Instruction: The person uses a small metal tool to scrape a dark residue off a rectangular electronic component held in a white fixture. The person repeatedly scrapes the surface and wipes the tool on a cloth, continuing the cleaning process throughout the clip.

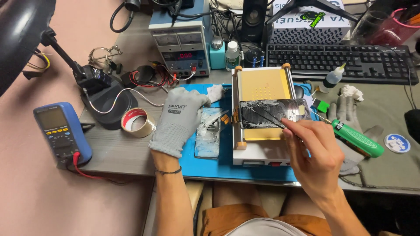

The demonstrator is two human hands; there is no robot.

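A cracked black phone screen (273, 113) lies across the yellow pad of a white heating plate machine (262, 118). My right hand (313, 153), bare, holds thin dark tweezers (267, 117) whose tips rest on the cracked screen. My left hand (178, 120) wears a grey work glove and lies flat on the blue mat (218, 164), its fingers touching a clear, broken glass panel (208, 131) just left of the machine.
A blue multimeter (61, 131) and a tape roll (138, 122) sit at the left. A bench power supply (180, 41), small bottles and a black keyboard (337, 61) stand behind. A green screwdriver (356, 137) lies on a spare grey glove at the right.
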